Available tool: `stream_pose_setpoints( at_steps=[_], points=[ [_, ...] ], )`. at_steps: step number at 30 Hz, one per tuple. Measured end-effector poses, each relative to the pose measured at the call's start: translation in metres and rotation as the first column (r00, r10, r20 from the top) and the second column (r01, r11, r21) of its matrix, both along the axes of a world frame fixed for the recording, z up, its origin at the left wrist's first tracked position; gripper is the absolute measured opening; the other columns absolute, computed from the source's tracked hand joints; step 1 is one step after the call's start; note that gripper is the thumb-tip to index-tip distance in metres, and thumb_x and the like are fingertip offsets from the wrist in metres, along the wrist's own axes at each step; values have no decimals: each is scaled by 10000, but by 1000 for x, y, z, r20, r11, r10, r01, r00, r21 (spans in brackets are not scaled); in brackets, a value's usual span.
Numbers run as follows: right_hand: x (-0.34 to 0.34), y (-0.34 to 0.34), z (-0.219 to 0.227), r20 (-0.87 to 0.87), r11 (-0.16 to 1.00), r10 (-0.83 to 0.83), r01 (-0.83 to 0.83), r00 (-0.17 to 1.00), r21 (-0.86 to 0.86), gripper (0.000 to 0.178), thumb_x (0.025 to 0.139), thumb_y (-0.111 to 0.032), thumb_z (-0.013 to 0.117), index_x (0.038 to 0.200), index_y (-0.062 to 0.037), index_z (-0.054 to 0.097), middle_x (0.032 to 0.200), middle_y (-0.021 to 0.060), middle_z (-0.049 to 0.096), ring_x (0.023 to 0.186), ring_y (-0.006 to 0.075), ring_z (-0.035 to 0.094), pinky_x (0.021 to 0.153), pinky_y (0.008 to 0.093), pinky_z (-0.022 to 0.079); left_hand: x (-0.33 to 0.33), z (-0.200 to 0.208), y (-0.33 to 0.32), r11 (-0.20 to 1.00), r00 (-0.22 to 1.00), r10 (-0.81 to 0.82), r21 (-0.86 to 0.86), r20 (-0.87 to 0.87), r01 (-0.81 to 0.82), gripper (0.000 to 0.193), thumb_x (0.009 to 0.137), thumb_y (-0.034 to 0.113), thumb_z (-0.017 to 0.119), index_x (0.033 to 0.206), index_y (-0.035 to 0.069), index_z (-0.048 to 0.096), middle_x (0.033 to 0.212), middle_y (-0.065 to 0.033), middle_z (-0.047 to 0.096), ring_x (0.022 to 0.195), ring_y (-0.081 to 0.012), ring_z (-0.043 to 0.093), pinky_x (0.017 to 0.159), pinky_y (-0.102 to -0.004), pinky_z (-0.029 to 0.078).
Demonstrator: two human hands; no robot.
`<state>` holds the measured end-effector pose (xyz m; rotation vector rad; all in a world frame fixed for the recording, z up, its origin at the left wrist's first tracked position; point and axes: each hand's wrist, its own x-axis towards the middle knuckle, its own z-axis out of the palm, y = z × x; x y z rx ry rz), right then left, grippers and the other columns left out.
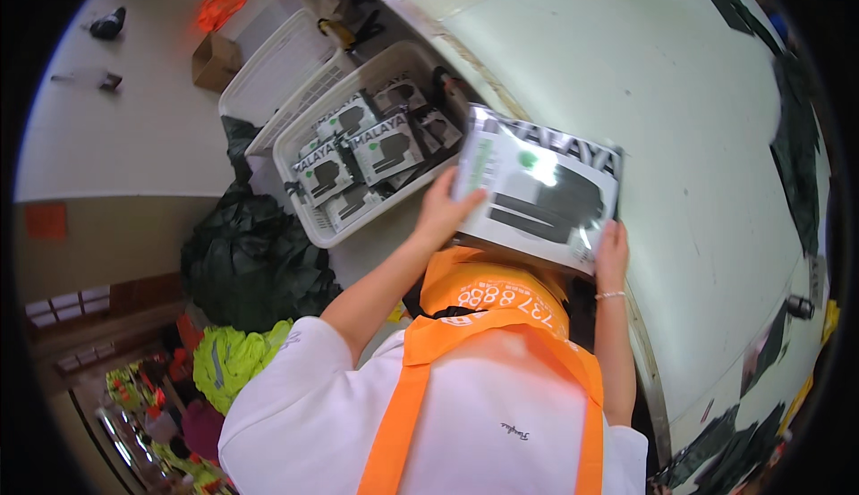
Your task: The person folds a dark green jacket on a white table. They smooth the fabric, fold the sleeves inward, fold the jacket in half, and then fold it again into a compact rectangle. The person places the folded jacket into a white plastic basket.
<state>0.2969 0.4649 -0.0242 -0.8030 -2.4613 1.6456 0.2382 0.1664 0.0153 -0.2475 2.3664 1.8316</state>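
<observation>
Between my two hands is a flat, clear-wrapped package (546,193) with a white printed front showing dark garment shapes and a small green mark. My left hand (455,204) grips its left edge, the thumb lying over the front. On the lower right corner my right hand (612,258) is closed, with a thin bracelet at the wrist. The package is held over the edge of the white table. Left of it stands a white plastic basket (309,218) holding several similar packages (385,148), stacked and overlapping.
A second white basket (268,61) and a cardboard box (216,62) are beyond the filled one. Dark green fabric (255,258) is heaped at the left, with yellow-green garments (234,361) below it. The white table (716,182) spreads to the right, dark fabric strips (795,128) along its far side.
</observation>
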Motion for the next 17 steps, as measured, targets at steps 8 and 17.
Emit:
stream_pose_setpoints(
  at_steps=[8, 17],
  points=[
    [-128, -181, 99, -173, 713, 701, -673, 692, 195, 710, 906, -414, 484, 1350, 102, 284, 1363, 306, 349, 1252, 402, 381, 1032, 367, 329, -36, 84, -253, 510, 556, 395, -329, -731, -795, 618, 804, 207, 702, 1287, -49, 414, 1233, -205, 498, 1135, -272, 476, 972, -348, 368],
    [-63, -75, 338, -982, 919, 82, -395, 172, 8, 645, 895, -548, 399, 1319, -66, 457, 1370, 189, 406, 1246, 419, 377, 1041, 496, 303, -115, 55, -256, 890, 819, 428, 21, -383, -455, 340, 913, 130, 550, 1211, -27, 507, 1185, -115, 556, 1103, -177, 516, 963, -289, 385]
  ],
)
